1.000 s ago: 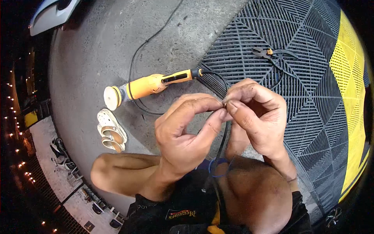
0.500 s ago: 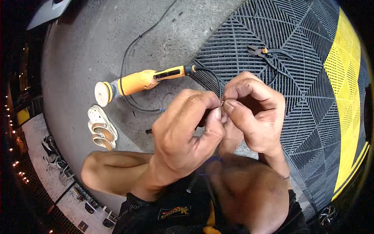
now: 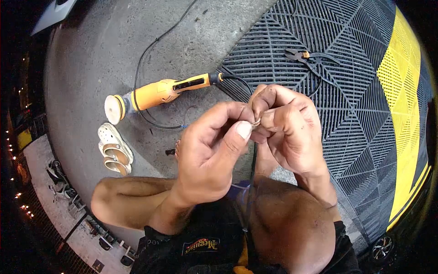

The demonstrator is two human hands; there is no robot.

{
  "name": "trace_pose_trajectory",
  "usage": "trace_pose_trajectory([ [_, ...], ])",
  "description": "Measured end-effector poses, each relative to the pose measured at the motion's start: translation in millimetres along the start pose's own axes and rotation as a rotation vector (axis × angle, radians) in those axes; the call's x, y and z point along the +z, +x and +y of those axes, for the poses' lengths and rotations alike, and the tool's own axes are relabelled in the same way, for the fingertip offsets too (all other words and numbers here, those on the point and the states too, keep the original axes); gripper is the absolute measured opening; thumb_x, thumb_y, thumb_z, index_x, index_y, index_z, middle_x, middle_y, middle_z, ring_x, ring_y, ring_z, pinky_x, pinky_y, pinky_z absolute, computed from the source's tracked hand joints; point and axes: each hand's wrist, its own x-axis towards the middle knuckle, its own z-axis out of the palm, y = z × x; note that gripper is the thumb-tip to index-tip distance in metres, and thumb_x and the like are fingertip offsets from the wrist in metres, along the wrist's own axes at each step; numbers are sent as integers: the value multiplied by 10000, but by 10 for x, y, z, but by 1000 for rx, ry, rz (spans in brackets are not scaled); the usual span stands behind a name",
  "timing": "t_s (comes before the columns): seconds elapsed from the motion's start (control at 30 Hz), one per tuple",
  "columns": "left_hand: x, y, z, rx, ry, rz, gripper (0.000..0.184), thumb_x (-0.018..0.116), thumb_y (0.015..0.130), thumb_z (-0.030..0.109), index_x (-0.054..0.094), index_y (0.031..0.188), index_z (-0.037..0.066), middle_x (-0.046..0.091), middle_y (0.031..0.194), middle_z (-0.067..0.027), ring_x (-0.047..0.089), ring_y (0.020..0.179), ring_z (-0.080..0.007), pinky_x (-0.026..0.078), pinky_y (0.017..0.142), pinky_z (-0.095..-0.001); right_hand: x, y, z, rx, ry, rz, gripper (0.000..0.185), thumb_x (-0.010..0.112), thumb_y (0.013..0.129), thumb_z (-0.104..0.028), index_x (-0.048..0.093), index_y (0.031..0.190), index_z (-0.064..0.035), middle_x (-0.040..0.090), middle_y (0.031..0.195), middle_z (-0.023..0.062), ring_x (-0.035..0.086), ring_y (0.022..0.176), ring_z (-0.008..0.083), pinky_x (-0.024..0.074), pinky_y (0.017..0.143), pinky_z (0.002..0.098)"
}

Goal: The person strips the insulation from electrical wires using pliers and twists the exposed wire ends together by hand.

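Note:
Thin bare wire strands (image 3: 257,122) show between my fingertips, in front of my lap. My left hand (image 3: 207,153) pinches them from the left, its thumb lying along the near side. From the right, my right hand (image 3: 292,130) grips the same wire between curled fingers and thumb. A dark cable (image 3: 252,182) hangs below my hands and runs down over my lap. Beyond my hands, an orange polisher (image 3: 157,93) with a white round pad lies on the concrete. Its black cord passes behind my right hand.
Pliers (image 3: 299,55) lie spread on the black grid mat (image 3: 356,100), which has a yellow band (image 3: 404,114). A cord end with thin coloured wires (image 3: 184,125) rests on the concrete floor (image 3: 105,55). White clogs (image 3: 114,148) sit at the left. A small dark piece (image 3: 170,152) lies by my foot.
My left thumb has straightened and moved up, and the wire strands now show more clearly between my fingertips. The whole view has shifted slightly.

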Motion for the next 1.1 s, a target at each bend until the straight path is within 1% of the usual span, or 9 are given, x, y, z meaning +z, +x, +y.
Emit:
trace_pose_trajectory([
  [0.17, -25, 34, -87, -58, -224, -20, 190, 564, 963, 170, 543, 1061, 8, 507, 798, -5, 446, 667, -83, 396, 581, -227, -13, -24, -16, -20, -52, -19, 96, 506, 864, -45, 574, 837, 16, 558, 726, 10, 518, 648, 75, 429, 594, 223],
  [0.23, -18, 30, -76, -106, -323, -8, 164, 526, 984, 125, 563, 1056, -18, 547, 790, -4, 481, 658, -53, 421, 595, -196, -74, -26, 5, -14, -49, -57, 92, 502, 889, -39, 567, 877, 25, 575, 768, 24, 563, 713, 91, 473, 663, 240],
  [0.53, -56, 33, -54, -132, -355, 24, 168, 525, 989, 143, 565, 1050, -8, 556, 795, -11, 494, 646, -50, 424, 573, -191, -66, -31, 75, -174, -115, -68, 103, 510, 912, -40, 565, 926, 46, 593, 842, 61, 579, 757, 108, 492, 681, 252],
  [0.77, -50, 29, -67, -130, -351, 36, 175, 531, 988, 149, 565, 1057, -8, 552, 787, -5, 486, 638, -46, 416, 567, -187, -59, -25, 80, -193, -110, -62, 62, 575, 875, 33, 570, 933, 54, 594, 853, 65, 580, 769, 106, 491, 679, 246],
  [0.8, -53, 25, -71, -102, -304, 46, 165, 538, 983, 137, 570, 1045, -13, 560, 792, -8, 502, 656, -51, 429, 583, -193, -37, -24, 73, -194, -110, -62, 62, 575, 875, 33, 570, 933, 54, 594, 853, 65, 580, 769, 106, 491, 679, 246],
  [0.87, -34, 15, -58, -74, -257, 55, 156, 545, 977, 125, 574, 1033, -18, 569, 798, -11, 519, 673, -56, 442, 600, -198, 7, -26, 57, -236, -321, 37, 94, 548, 814, -13, 578, 862, 63, 541, 845, 64, 465, 727, 81, 377, 644, 217],
  [0.93, 21, 3, -13, 64, 146, 161, 125, 563, 955, 86, 590, 995, -29, 596, 827, -26, 561, 708, -75, 474, 641, -217, -23, -16, 50, -260, -352, 25, 91, 549, 815, -16, 577, 854, 61, 537, 839, 62, 462, 724, 80, 376, 645, 217],
  [1.03, 30, -2, -4, 114, 307, 173, 111, 573, 939, 74, 574, 987, -26, 564, 852, -22, 496, 663, -54, 426, 569, -198, -24, -12, 31, -268, -385, 9, 85, 550, 817, -22, 573, 842, 56, 532, 833, 61, 459, 728, 82, 375, 649, 221],
  [1.1, 17, -4, 4, 159, 398, 165, 115, 578, 922, 41, 576, 1007, -36, 577, 872, -37, 525, 704, -71, 448, 607, -206, -25, -15, 24, -254, -387, 9, 82, 551, 818, -24, 571, 836, 53, 531, 834, 62, 460, 734, 85, 375, 653, 224],
])
